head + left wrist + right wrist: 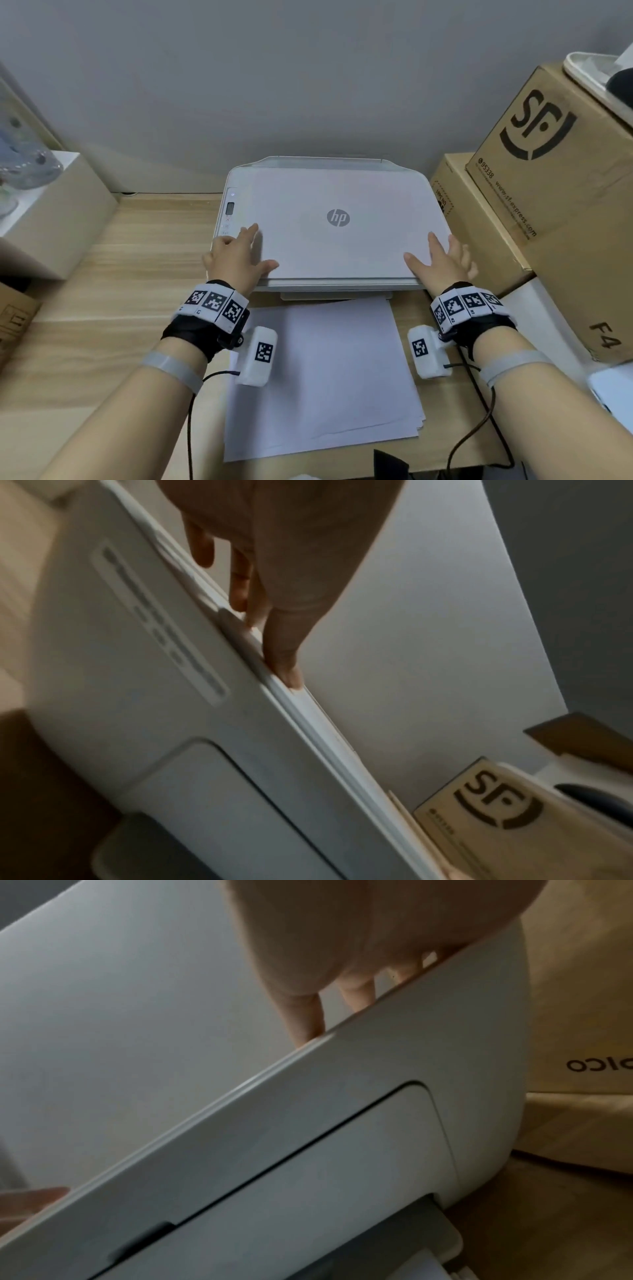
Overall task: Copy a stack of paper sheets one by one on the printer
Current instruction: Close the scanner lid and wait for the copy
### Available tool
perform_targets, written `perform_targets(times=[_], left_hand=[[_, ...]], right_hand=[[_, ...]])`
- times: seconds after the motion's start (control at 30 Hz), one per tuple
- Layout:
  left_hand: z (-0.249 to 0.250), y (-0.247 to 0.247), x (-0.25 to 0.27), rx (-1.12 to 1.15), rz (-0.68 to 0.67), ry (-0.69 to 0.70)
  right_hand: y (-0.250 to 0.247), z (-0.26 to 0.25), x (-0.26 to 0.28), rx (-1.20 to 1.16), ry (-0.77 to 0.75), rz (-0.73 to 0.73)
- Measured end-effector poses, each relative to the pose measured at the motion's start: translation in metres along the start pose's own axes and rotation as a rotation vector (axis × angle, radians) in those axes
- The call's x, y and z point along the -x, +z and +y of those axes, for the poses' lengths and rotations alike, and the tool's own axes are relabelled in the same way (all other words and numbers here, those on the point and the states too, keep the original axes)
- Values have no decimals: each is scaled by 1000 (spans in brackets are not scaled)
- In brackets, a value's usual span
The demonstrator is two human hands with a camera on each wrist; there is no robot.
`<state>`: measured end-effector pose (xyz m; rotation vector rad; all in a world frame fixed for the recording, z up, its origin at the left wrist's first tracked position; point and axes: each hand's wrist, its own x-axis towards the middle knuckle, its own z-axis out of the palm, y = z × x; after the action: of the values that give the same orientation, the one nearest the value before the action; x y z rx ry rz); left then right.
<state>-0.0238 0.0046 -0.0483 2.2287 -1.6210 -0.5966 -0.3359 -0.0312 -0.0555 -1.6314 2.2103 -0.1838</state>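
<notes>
Both my hands lie flat, fingers spread, on the closed printer lid (337,219): left hand (236,257), right hand (440,262); paper stack (322,373) sits near me.

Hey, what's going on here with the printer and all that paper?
A person is at a white HP printer on a wooden desk. The left hand and right hand lie flat, fingers spread, on the near corners of its closed scanner lid. A stack of paper sheets waits on the desk in front. Cardboard boxes stand to the right.
</notes>
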Motion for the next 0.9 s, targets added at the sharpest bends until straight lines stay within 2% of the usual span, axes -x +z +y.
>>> perform_targets(times=[0.1,0.2,0.43,0.73,0.9], left_hand=[[-18,-13,-12,-62,84,61],[-35,-31,-22,-157,153,93],[-48,-44,-36,-435,-26,136],[-40,-42,-50,-703,-138,106],[-31,-50,-66,-622,-169,34]], right_hand=[[-2,-2,-7,113,11,-140],[-5,-2,-8,126,13,-199],[-8,-3,-6,149,13,-220],[-6,-3,-5,164,17,-213],[-7,-5,-5,155,17,-197]])
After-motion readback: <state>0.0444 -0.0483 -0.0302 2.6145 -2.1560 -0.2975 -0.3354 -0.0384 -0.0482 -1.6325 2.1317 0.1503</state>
